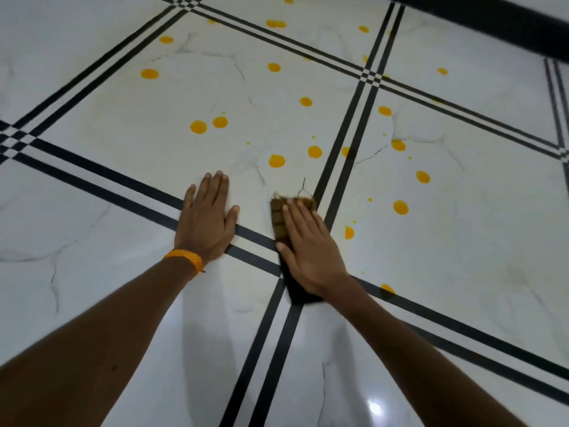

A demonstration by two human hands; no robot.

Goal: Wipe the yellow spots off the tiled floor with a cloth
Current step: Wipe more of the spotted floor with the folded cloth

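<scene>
From my feed: left hand (209,217) flat on the floor (123,155), fingers straight and released, palm across a black stripe (101,177), orange wristband (186,258) on that wrist. Right hand (308,251) also flat with fingers straight, pressing down on the cloth (278,215) - not curled round it. Cloth is a dark folded strip under that palm, its frayed end poking out past the fingertips, just left of the double stripe. Yellow spots (277,160) scattered over the tiles ahead and to the right - the nearest sits just right of the right hand.
</scene>
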